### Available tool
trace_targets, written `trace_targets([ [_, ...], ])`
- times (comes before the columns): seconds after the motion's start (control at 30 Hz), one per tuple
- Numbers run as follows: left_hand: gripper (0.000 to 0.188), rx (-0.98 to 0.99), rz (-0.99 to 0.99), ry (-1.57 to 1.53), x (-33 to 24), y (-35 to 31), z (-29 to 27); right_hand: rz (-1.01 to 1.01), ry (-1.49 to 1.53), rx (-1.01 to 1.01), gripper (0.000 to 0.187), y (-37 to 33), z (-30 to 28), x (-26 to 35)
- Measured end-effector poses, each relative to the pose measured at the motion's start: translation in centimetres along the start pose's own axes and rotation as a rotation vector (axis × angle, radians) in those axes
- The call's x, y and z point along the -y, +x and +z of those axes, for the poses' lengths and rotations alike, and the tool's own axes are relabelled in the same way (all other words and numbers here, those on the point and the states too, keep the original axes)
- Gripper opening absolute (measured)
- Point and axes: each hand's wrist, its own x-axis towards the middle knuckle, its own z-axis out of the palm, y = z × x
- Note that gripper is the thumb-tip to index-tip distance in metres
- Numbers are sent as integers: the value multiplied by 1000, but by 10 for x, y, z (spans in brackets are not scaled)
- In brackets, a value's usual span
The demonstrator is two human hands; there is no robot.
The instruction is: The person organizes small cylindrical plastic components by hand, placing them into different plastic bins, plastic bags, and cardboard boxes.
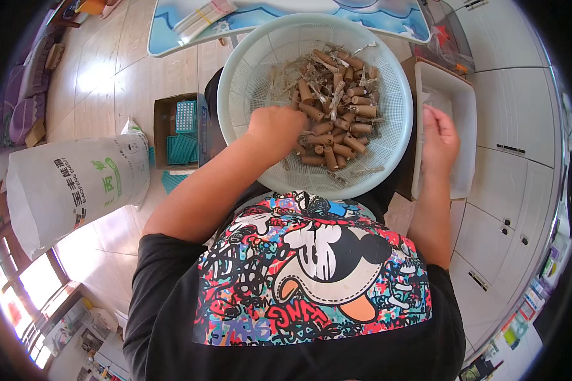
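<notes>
A large pale blue-green mesh basin [227, 95] rests in front of me. In it lies a loose pile of short brown cylinders [356, 145], tangled with pale, frayed, string-like strands [337, 100]. My left hand [278, 130] reaches over the basin's left side to the edge of the pile. Its fingers are curled, and their tips are hidden, so whatever they hold does not show. Over the white plastic bin [467, 136] to the right of the basin is my right hand [441, 138]. Its fingers are bent together near the thumb; anything between them is too small to name.
A low table [260, 25] with a blue pattern stands beyond the basin, bearing a packet of thin sticks [203, 19]. On the left are a cardboard box [161, 136] with teal plastic trays [183, 149] and a big white sack [76, 184]. White cabinets [515, 114] line the right.
</notes>
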Motion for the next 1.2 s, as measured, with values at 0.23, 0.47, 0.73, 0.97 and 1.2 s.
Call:
trace_targets([
  [0.23, 13, -198, -36, -159, 2, -7, -6, -46, 13, 453, 16, -23, 65, 27],
  [0.47, 18, -149, 23, -134, 3, -1, 6, -115, -229, 686, 21, -32, 94, 35],
  [0.73, 22, 81, -220, -1661, 9, -5, -22, -120, -115, 713, 29, -39, 85, 53],
  [0.97, 19, -104, -328, -1897, -8, -14, -33, -198, -100, 661, 24, -47, 85, 64],
  [1.2, 24, -655, -47, -1290, -5, -13, -20, 39, 113, 638, 12, -45, 81, 63],
])
